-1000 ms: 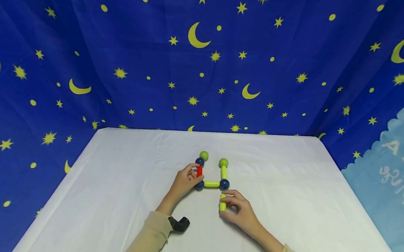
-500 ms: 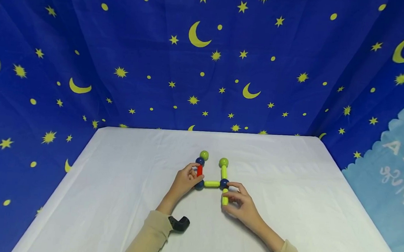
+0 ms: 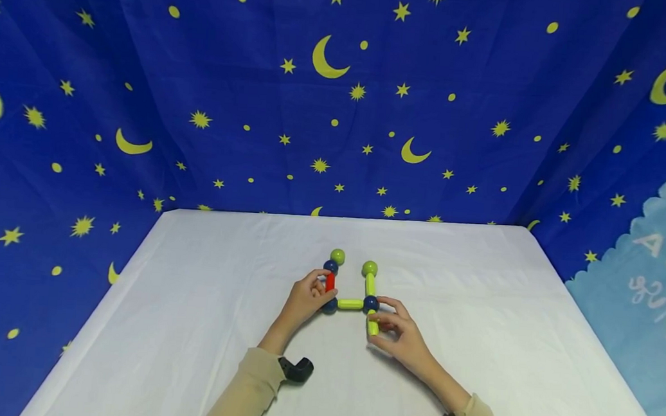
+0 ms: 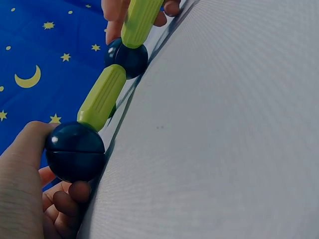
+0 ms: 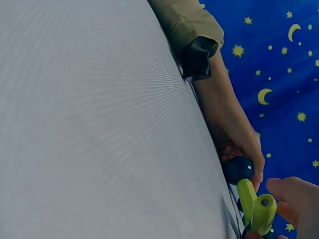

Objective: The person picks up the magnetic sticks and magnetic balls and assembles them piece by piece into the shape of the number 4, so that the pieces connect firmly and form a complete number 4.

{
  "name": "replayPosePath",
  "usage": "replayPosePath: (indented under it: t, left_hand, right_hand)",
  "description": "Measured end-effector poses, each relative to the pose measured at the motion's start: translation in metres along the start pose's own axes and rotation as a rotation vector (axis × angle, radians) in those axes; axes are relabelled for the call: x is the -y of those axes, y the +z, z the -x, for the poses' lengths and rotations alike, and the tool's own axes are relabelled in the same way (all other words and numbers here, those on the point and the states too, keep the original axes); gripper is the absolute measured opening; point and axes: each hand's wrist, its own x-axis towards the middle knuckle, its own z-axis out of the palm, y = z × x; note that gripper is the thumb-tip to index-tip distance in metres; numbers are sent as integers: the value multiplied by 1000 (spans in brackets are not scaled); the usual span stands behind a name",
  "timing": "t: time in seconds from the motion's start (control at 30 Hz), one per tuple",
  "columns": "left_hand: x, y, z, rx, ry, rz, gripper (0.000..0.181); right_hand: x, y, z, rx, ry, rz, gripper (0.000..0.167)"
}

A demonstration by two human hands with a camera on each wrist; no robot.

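My left hand pinches a red rod between two blue balls; a green ball touches the upper one. The lower blue ball, large in the left wrist view, joins a yellow-green crossbar rod. At its other end sits another blue ball, with a yellow-green rod and a green ball beyond it. My right hand holds a further yellow-green rod against that ball's near side. Its free end shows a dark round spot in the right wrist view.
A white cloth covers the table. Behind and beside it hangs a blue curtain with yellow stars and moons. Black wrist mounts sit at both sleeves. A light-blue panel with mirrored lettering hangs on the right.
My right hand has moved up and slightly right with its rod, from a gap below the right blue ball to contact with it. The left hand has stayed on the red rod.
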Motion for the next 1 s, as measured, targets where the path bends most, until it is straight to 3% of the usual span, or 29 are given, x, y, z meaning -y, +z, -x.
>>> replayPosePath:
  t: [0.2, 0.47, 0.7, 1.0]
  left_hand:
    - [3, -2, 1, 1, 3, 6, 44]
    - [3, -4, 3, 2, 11, 16, 44]
    - [1, -4, 2, 10, 14, 34, 44]
    - [0, -2, 1, 18, 16, 30, 44]
  right_hand:
    - [2, 0, -6, -49, 72, -17, 30]
    - [-2, -3, -24, -116, 63, -42, 31]
    - [-6, -8, -46, -161, 108, -47, 29]
    - [0, -10, -77, -128, 216, -46, 28]
